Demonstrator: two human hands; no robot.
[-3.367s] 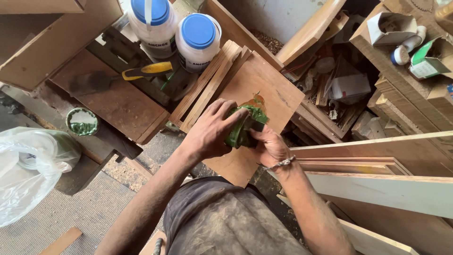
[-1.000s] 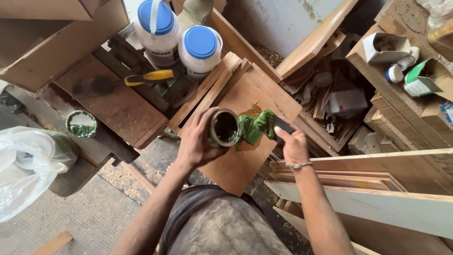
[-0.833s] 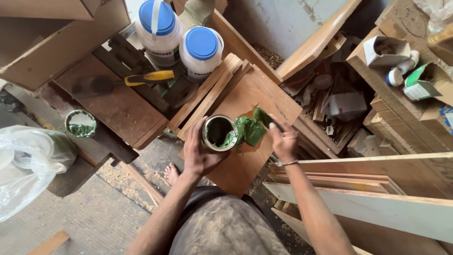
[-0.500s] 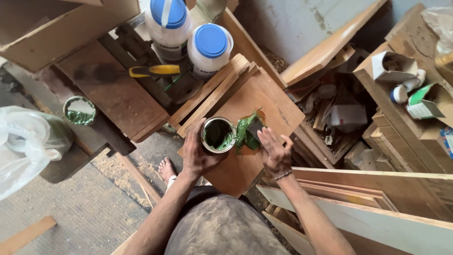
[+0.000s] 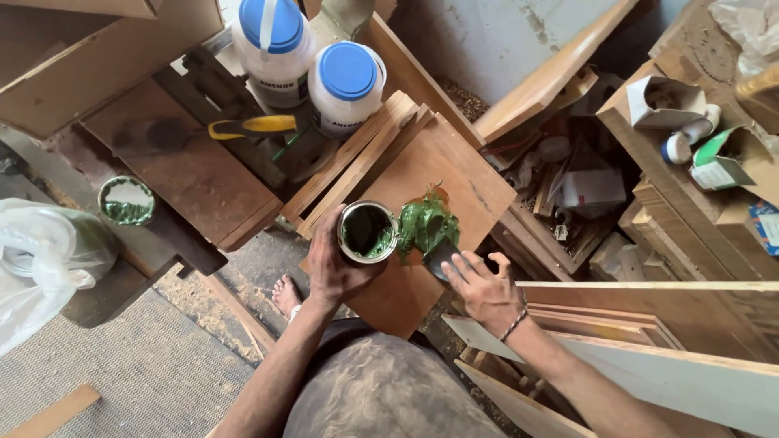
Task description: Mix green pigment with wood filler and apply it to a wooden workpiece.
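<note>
Green paste [image 5: 428, 227] lies in a wet heap on the brown board [image 5: 479, 182], just right of the open tin [image 5: 367, 232] it came out of. Nearest the body, the right hand [image 5: 481, 285] has its fingers spread, the fingertips pressing a dark flat scraper [image 5: 439, 256] down at the near edge of the heap; half a second ago that blade sat higher, on top of the paste, so it has been drawn toward the body and the paste has smeared a little wider. The left hand [image 5: 331, 264] is wrapped around the tin, which three seconds back was tipped over the board and now stands mouth up with green still inside. A bare foot [image 5: 285, 294] shows on the floor below. Farther off sit a paste-smeared lid [image 5: 126, 201], a yellow-handled tool [image 5: 243, 126] and two white jars [image 5: 312, 61] with blue caps.
</note>
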